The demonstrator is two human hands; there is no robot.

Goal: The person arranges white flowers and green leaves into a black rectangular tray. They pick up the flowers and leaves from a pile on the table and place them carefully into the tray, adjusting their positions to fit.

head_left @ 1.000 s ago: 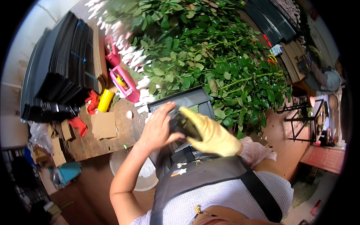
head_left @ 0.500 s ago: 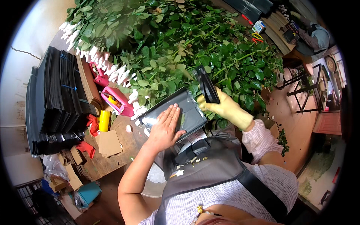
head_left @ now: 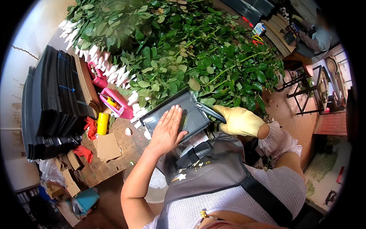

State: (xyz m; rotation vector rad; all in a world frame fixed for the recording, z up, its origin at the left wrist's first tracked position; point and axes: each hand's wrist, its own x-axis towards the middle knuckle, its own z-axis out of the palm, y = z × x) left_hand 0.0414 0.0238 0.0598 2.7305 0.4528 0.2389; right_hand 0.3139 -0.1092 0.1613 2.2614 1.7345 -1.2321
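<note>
My bare left hand [head_left: 167, 128] lies with fingers extended on a dark grey, shallow folded sheet or tray [head_left: 192, 114] with a glossy surface. My right hand [head_left: 238, 120], in a yellow glove, grips a black stapler-like tool [head_left: 211, 113], whose front end is at the tray's right edge. Leafy stems [head_left: 194, 57] cover much of the table beyond, their left ends in white sleeves [head_left: 110, 70], probably wrapped flower heads. A grey apron [head_left: 202, 168] is just below the tray.
Stacked black sheets [head_left: 53, 103], pink tape dispensers [head_left: 116, 105], a yellow roll [head_left: 102, 123], red scraps [head_left: 84, 152] and cardboard [head_left: 108, 147] occupy the left of the table [head_left: 110, 168]. A co-worker [head_left: 320, 38] is at upper right, above metal stands [head_left: 305, 91].
My left hand has moved down from the black tool onto the tray. The tool, now in my right hand, was raised upright, then lowered and turned toward the tray's right edge.
</note>
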